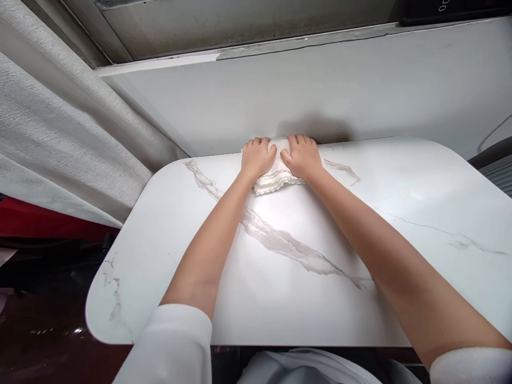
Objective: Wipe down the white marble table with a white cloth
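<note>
A folded white cloth [279,180] with wavy, layered edges lies at the far edge of the white marbled table [192,240]. My left hand [257,158] grips its left side, fingers pointing away from me and curled over the far part, the thumb on top. On the right side, my right hand [303,156] holds the cloth in much the same way, its fingertips close to the wall. The two thumbs point toward each other with a strip of cloth showing between them. Both palms hide much of the cloth.
Right behind the table stands a pale wall [360,80] with a ledge above it and a black object [452,10] at the upper right. A white curtain [68,122] hangs on the left, with something red [40,220] below. A dark, ribbed item [496,165] sits at the right edge.
</note>
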Tool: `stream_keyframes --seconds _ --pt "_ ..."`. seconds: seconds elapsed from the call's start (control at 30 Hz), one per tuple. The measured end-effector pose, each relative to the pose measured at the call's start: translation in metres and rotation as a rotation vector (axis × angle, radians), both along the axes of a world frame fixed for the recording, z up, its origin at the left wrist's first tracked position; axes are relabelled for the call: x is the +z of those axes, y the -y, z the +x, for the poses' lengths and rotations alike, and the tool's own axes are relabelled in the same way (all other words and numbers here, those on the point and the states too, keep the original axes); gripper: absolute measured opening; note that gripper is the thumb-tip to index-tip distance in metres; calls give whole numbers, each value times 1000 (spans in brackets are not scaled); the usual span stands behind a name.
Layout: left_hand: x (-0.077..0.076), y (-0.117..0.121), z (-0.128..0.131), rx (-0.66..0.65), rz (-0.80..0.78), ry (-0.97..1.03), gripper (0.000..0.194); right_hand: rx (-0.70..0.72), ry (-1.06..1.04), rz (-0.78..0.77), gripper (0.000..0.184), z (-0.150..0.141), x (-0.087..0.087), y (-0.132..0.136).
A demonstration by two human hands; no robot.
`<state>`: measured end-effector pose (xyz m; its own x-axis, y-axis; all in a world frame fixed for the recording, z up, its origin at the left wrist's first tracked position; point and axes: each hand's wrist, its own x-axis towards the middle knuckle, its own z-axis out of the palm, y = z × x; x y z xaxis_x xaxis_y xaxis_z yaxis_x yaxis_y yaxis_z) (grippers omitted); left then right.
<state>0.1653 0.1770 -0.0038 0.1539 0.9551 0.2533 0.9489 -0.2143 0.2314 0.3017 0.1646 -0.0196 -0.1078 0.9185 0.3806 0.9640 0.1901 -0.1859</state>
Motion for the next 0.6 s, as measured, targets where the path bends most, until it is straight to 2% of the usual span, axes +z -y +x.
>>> stream_keyframes --seconds 0.13,0.27,0.43,0.6 --pt "-1 -5 -13 -8 -10 2 46 -2 -38 32 35 -14 -3 -7" --pt "-1 -3 -30 42 -14 35 44 -13 -50 5 38 -36 -1 -6" --pt "0 10 -50 97 -3 59 44 35 -65 -35 41 -59 4 3" --pt "-1 28 -60 86 11 89 44 80 -106 -44 46 -66 2 20"
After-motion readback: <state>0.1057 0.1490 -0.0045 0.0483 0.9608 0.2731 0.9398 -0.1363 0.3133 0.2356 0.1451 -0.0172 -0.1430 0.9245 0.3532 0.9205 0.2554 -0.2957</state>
